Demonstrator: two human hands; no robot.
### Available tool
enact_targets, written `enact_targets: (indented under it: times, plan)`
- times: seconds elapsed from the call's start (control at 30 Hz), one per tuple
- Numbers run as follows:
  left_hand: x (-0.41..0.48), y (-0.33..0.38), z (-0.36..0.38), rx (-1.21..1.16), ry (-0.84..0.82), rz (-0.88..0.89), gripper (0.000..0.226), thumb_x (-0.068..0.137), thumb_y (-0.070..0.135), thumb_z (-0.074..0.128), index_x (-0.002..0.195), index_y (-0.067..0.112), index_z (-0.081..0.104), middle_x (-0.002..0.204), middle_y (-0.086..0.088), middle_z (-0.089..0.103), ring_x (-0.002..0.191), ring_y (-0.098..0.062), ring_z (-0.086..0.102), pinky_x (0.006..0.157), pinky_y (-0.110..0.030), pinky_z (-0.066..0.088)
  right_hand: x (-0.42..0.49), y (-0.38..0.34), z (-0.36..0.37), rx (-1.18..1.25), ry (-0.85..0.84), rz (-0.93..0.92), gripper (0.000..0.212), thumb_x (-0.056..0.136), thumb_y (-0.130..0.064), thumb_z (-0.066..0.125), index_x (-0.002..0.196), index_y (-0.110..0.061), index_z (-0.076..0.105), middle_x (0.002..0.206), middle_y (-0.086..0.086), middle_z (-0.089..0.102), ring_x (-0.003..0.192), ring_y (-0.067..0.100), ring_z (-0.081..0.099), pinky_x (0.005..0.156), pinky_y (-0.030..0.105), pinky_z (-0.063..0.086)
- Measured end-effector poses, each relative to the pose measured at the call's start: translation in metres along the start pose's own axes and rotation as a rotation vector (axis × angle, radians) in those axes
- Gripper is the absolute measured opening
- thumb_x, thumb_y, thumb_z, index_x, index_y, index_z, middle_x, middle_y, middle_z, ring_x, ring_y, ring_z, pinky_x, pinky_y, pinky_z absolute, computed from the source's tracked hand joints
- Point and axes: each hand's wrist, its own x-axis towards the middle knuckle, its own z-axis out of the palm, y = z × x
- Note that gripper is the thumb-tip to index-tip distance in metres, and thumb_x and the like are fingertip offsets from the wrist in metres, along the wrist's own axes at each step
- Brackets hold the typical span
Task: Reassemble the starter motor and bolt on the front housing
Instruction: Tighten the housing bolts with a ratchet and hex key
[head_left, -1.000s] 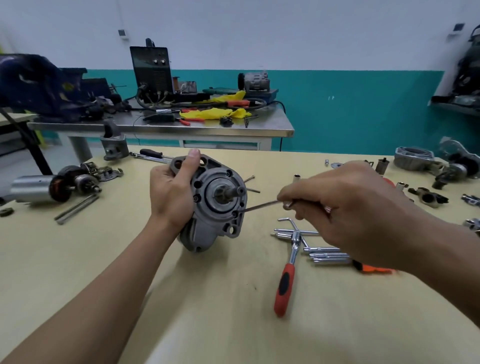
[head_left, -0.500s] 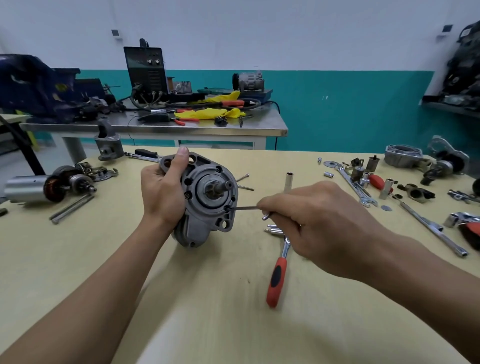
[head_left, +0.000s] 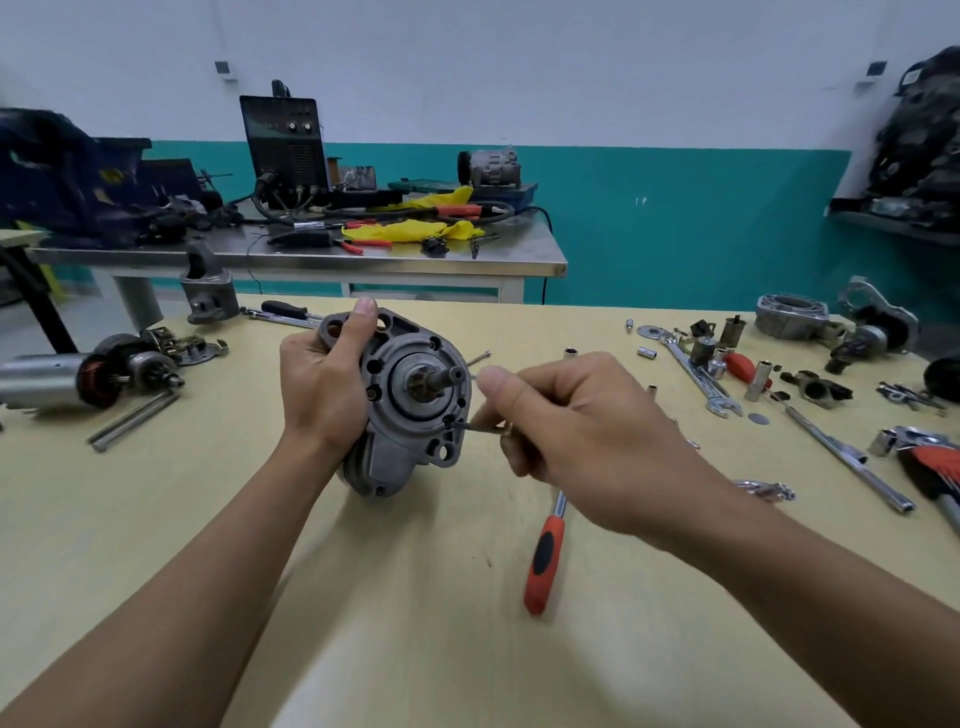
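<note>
My left hand (head_left: 322, 384) grips the grey starter motor front housing (head_left: 415, 400) from its left side, thumb over the top ear, holding it just above the yellow table (head_left: 208, 519). The pinion shaft (head_left: 434, 382) points toward me. My right hand (head_left: 571, 431) pinches a long thin bolt (head_left: 475, 426) whose tip sits in a hole at the housing's lower right. Another long bolt (head_left: 478, 357) sticks out behind the housing on its right.
A red-handled ratchet (head_left: 545, 556) lies below my right hand. Sockets, a spanner (head_left: 696, 374) and an extension bar (head_left: 847, 457) are spread at the right. An armature and motor body (head_left: 78, 379) with two long bolts lie at the left. A steel bench (head_left: 311, 254) stands behind.
My right hand has moved left with the long bolt, and its tip now sits in the housing's lower right hole. The housing stays in my left hand.
</note>
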Motion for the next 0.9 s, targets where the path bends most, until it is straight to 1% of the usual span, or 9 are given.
enact_targets:
  times: [0.1, 0.23, 0.33, 0.43, 0.53, 0.63, 0.7, 0.8, 0.9]
  plan:
    - [0.0, 0.0, 0.0, 0.004, -0.006, 0.002, 0.063, 0.093, 0.04, 0.061, 0.071, -0.017, 0.044, 0.071, -0.017, 0.051, 0.064, -0.028, 0.049, 0.061, -0.044, 0.043, 0.002, 0.005, 0.005, 0.514, 0.002, 0.219, 0.03, 0.099, -0.027, 0.055, 0.079, -0.011, 0.071, 0.054, 0.003, 0.057, 0.043, 0.009, 0.045, 0.042, 0.018, 0.039]
    - [0.0, -0.001, -0.001, -0.014, -0.008, -0.004, 0.062, 0.093, 0.039, 0.06, 0.072, -0.017, 0.046, 0.072, -0.017, 0.051, 0.065, -0.029, 0.049, 0.063, -0.044, 0.043, -0.004, 0.017, 0.015, 0.666, 0.0, 0.247, 0.018, 0.092, -0.018, 0.064, 0.079, -0.009, 0.074, 0.059, 0.005, 0.059, 0.044, 0.011, 0.049, 0.042, 0.018, 0.04]
    - [0.0, -0.001, -0.001, -0.029, -0.005, -0.007, 0.061, 0.093, 0.039, 0.061, 0.071, -0.016, 0.046, 0.073, -0.017, 0.05, 0.066, -0.029, 0.048, 0.062, -0.042, 0.042, -0.008, 0.021, 0.023, 0.829, -0.008, 0.295, 0.016, 0.091, -0.013, 0.062, 0.084, -0.009, 0.076, 0.064, 0.007, 0.064, 0.046, 0.013, 0.055, 0.041, 0.019, 0.042]
    - [0.0, 0.0, -0.001, -0.035, -0.011, -0.001, 0.059, 0.093, 0.037, 0.06, 0.07, -0.015, 0.046, 0.072, -0.017, 0.049, 0.066, -0.029, 0.047, 0.062, -0.043, 0.042, -0.008, 0.018, 0.026, 1.155, -0.081, 0.379, 0.019, 0.095, -0.015, 0.055, 0.097, -0.008, 0.072, 0.084, 0.012, 0.072, 0.063, 0.021, 0.069, 0.049, 0.021, 0.051]
    - [0.0, 0.0, 0.0, -0.04, -0.021, 0.006, 0.061, 0.094, 0.037, 0.06, 0.071, -0.017, 0.046, 0.072, -0.018, 0.049, 0.067, -0.031, 0.046, 0.062, -0.044, 0.042, -0.004, 0.017, 0.023, 1.351, -0.104, 0.334, 0.026, 0.088, -0.005, 0.048, 0.107, -0.008, 0.067, 0.095, 0.016, 0.072, 0.081, 0.027, 0.073, 0.061, 0.026, 0.057]
    - [0.0, 0.0, -0.001, -0.036, -0.032, 0.006, 0.061, 0.094, 0.037, 0.06, 0.07, -0.017, 0.045, 0.073, -0.019, 0.05, 0.067, -0.032, 0.046, 0.062, -0.046, 0.041, -0.001, 0.02, 0.023, 1.171, -0.111, 0.24, 0.038, 0.089, 0.007, 0.039, 0.116, -0.005, 0.063, 0.097, 0.017, 0.074, 0.084, 0.027, 0.073, 0.063, 0.027, 0.057]
    - [0.0, -0.001, -0.001, -0.031, -0.028, 0.005, 0.057, 0.094, 0.038, 0.06, 0.07, -0.013, 0.049, 0.071, -0.019, 0.051, 0.065, -0.031, 0.049, 0.059, -0.041, 0.045, 0.001, 0.026, 0.024, 0.79, -0.053, 0.107, 0.026, 0.1, 0.001, 0.044, 0.112, -0.009, 0.065, 0.093, 0.01, 0.076, 0.08, 0.023, 0.074, 0.061, 0.025, 0.055]
    - [0.001, -0.003, -0.001, -0.026, -0.017, 0.008, 0.061, 0.093, 0.039, 0.061, 0.072, -0.017, 0.047, 0.071, -0.019, 0.053, 0.065, -0.03, 0.051, 0.06, -0.041, 0.046, 0.006, 0.042, 0.024, 0.175, 0.137, -0.207, 0.017, 0.1, -0.01, 0.054, 0.105, -0.013, 0.07, 0.08, 0.001, 0.075, 0.065, 0.014, 0.07, 0.056, 0.021, 0.052]
    - [0.002, -0.005, -0.001, -0.018, -0.007, 0.008, 0.064, 0.092, 0.04, 0.062, 0.074, -0.019, 0.047, 0.071, -0.018, 0.055, 0.064, -0.029, 0.054, 0.06, -0.04, 0.047, 0.011, 0.058, 0.025, -0.122, 0.261, -0.514, 0.015, 0.095, -0.011, 0.061, 0.1, -0.007, 0.075, 0.073, -0.002, 0.07, 0.055, 0.01, 0.061, 0.055, 0.027, 0.052]
